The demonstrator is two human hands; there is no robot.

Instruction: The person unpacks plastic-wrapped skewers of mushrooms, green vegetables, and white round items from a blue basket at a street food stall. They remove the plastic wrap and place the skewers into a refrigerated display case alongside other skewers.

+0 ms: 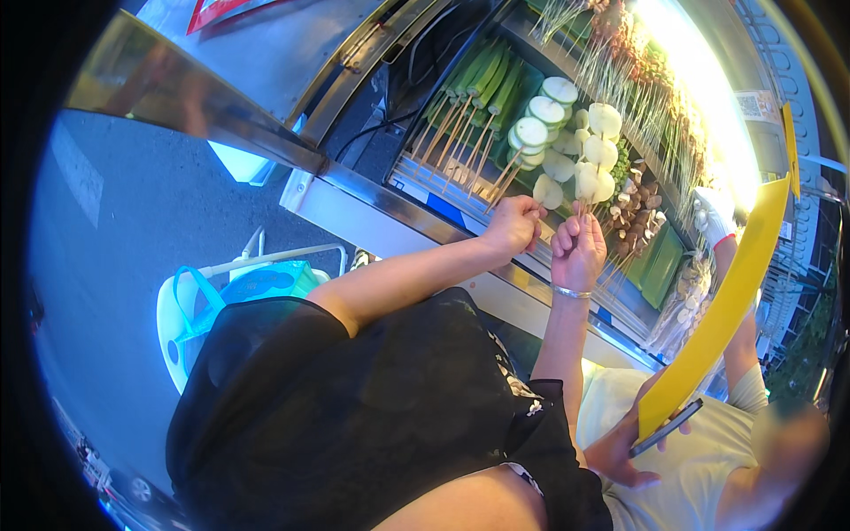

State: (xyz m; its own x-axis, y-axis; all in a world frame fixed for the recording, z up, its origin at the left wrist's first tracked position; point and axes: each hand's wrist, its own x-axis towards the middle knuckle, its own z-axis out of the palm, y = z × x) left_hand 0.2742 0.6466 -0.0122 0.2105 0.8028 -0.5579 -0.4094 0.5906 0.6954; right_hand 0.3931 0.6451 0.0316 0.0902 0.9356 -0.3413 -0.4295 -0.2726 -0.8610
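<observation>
My right hand (pixel 578 251), a silver bracelet at its wrist, pinches the stick ends of skewers of pale round slices (pixel 601 152), probably potato. Just left of it, my left hand (pixel 515 226) has its fingertips closed at the bottom of another pale-slice skewer (pixel 548 191); the stick itself is mostly hidden there. Beside these lie skewers of green-rimmed white slices (pixel 532 132), perhaps zucchini, their sticks reaching close to my left hand. Okra-like green skewers (pixel 490 73) fill the tray's left part. Mushroom skewers (pixel 639 207) rest to the right of my right hand.
A metal counter edge (pixel 398 209) runs before me. At right, another person in a light shirt (pixel 664 451) holds a phone (pixel 666 427) behind a yellow strip (pixel 724 312). A white-gloved hand (pixel 714 216) reaches into the display. A white chair (pixel 174 332) bears a turquoise bag (pixel 265 289).
</observation>
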